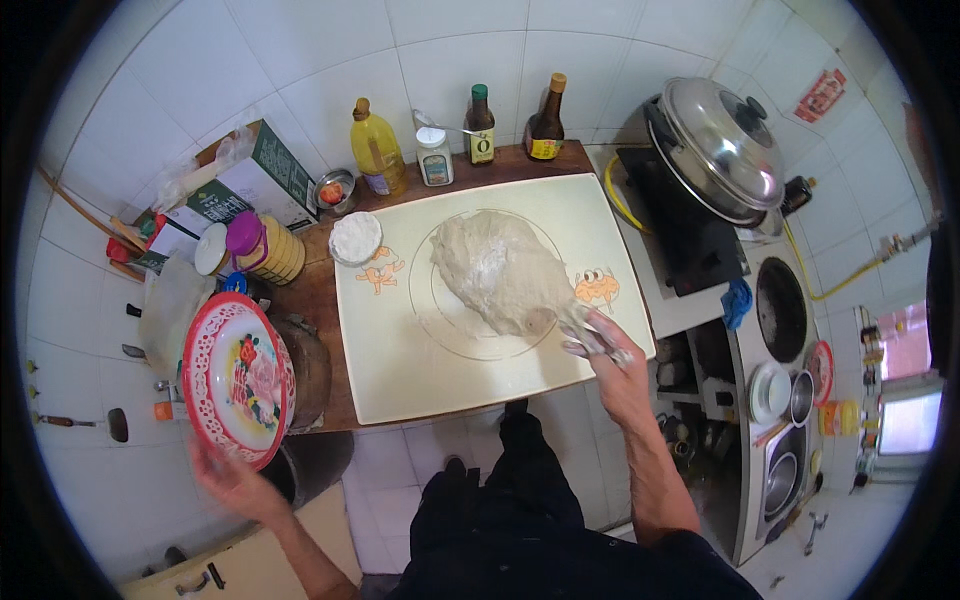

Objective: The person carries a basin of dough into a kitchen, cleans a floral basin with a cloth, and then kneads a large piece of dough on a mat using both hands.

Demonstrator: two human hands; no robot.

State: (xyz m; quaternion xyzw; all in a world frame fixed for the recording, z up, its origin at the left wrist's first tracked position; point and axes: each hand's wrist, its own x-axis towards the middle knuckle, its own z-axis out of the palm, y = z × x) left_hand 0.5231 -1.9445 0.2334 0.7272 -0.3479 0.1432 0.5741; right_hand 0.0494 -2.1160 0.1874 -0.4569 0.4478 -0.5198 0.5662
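A large mound of pale dough (502, 262), dusted with flour on top, lies on a cream pastry board (390, 382) with cartoon prints and a ring pattern. At the dough's lower right edge is my right hand (611, 356), its spread fingers coated with sticky dough. On the left, my left hand (236, 480) is motion-blurred beside the lower rim of a red-rimmed enamel basin (238, 375) with a flower print. Whether those fingers touch the rim cannot be told. A bowl of white flour (355, 238) stands on the board's upper left corner.
Behind the board stand an oil bottle (377, 150), a white-lidded jar (434, 159) and two sauce bottles (480, 127) (546, 120). A lidded steel wok (716, 150) sits on a black cooktop (675, 232) at right. A purple-lidded jar (277, 251) and cartons (262, 180) crowd the left.
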